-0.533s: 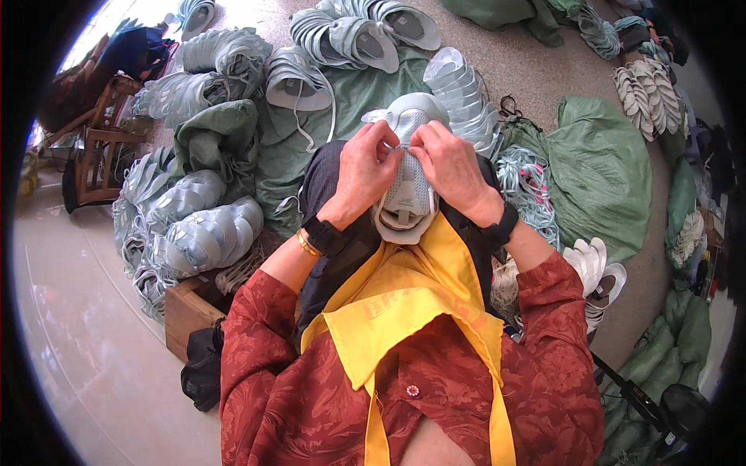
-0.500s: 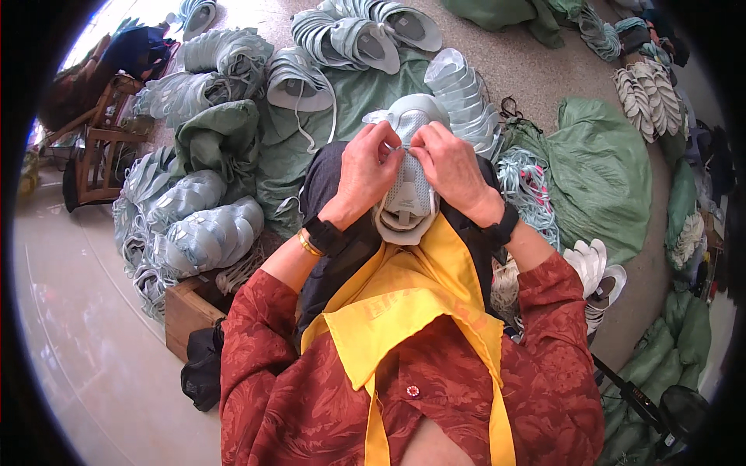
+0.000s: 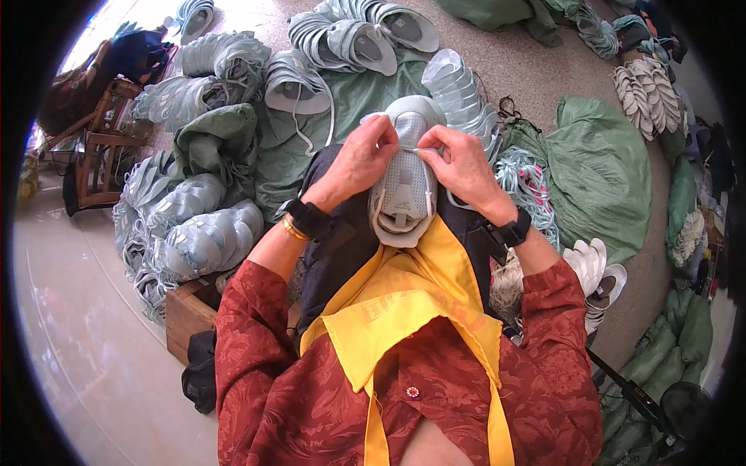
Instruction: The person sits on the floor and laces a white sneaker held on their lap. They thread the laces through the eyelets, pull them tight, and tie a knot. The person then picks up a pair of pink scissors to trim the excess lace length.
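A pale grey-green shoe upper (image 3: 402, 186) rests on my lap, over the yellow apron (image 3: 404, 287). Across its lacing area runs a thin pale shoelace (image 3: 409, 149), drawn sideways between my two hands. My left hand (image 3: 365, 152) pinches one side of the lace with thumb and forefinger, at the upper's left edge. On the other side my right hand (image 3: 463, 165) has its fingers closed on the lace, over the right edge. The upper's rounded end points away from me; its collar opening faces my body. Small lace details under my fingers are hidden.
Rows of nested pale shoe uppers (image 3: 214, 237) lie left, with more at the far side (image 3: 365, 43). Green sacks (image 3: 598, 179) and bundled laces (image 3: 528, 186) lie right. A wooden box (image 3: 189, 320) stands near my left elbow, and a wooden chair (image 3: 105, 159) is farther left.
My hands have moved apart, the left to the left and the right to the right and slightly down. The lace between them is now stretched across the upper.
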A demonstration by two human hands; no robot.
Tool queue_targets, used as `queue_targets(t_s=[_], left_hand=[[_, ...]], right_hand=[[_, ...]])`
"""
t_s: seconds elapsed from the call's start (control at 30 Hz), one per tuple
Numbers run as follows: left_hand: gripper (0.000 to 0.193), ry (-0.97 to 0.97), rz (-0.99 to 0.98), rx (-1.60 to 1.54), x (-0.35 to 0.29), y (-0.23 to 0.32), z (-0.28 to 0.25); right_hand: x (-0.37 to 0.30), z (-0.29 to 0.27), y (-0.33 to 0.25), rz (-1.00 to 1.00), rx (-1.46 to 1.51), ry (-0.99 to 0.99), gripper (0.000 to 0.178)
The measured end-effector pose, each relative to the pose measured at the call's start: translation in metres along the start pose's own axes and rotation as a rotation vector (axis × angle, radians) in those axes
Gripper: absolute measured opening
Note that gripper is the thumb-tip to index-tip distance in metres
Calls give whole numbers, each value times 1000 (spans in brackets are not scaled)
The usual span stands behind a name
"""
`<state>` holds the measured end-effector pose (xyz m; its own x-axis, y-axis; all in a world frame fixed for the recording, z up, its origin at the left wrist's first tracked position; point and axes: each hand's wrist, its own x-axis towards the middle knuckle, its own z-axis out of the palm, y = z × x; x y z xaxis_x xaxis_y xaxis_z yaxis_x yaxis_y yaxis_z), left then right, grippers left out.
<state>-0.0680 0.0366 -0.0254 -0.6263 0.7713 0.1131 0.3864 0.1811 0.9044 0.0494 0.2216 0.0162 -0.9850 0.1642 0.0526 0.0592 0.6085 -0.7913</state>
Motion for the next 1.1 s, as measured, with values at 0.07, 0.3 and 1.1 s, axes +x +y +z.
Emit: queue_targets(t_s=[0.07, 0.3, 1.1], left_hand=[[8, -20, -55, -17, -1, 0, -12], [8, 53, -197, -128, -48, -4, -90], [16, 11, 54, 550, -38, 16, -73]], right_hand=[[-6, -4, 6, -51, -42, 22, 12], [-32, -17, -2, -99, -230, 111, 8], [-44, -11, -3, 0, -243, 131, 13]])
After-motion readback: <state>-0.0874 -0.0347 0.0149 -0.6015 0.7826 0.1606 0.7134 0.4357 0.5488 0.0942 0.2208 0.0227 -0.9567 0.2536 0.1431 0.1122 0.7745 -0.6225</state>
